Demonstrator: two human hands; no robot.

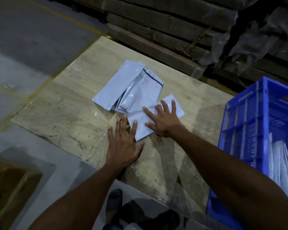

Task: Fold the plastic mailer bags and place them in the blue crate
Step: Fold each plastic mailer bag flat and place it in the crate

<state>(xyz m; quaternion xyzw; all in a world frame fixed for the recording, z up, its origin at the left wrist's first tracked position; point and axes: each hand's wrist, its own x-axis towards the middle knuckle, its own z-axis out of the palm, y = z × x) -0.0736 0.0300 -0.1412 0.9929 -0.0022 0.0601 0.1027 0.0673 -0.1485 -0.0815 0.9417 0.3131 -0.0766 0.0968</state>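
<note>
- Pale grey plastic: a folded mailer (pixel 154 119) lies flat on the counter (pixel 60 113), near its front edge and right of centre.
- The right hand (pixel 163 121) lies palm-down on the mailer, fingers (pixel 173 105) straight and spread wide, thumb out to the left; it presses rather than grips.
- The right forearm runs in from the lower right, crossing in front of the crate (pixel 249 127).
- The left hand (pixel 123 146) is also flat and palm-down, fingers straight and slightly fanned, nothing clasped.
- Its fingertips reach the mailer's near-left edge, the index tip on the plastic; the palm rests on bare counter.
- The left forearm comes up from the bottom edge, almost straight.
- A loose pile (pixel 128 87) of unfolded mailers sits just behind the hands, mid-counter, touching the folded one's far edge.
- The blue crate stands at the counter's right end; white folded bags (pixel 279 165) stand upright inside it.
- Stacked cartons (pixel 165 22) rise behind the counter, some under clear wrap.
- A brown box (pixel 10 191) sits on the floor at lower left; a dark shoe (pixel 114 202) shows below the counter's front edge.
</note>
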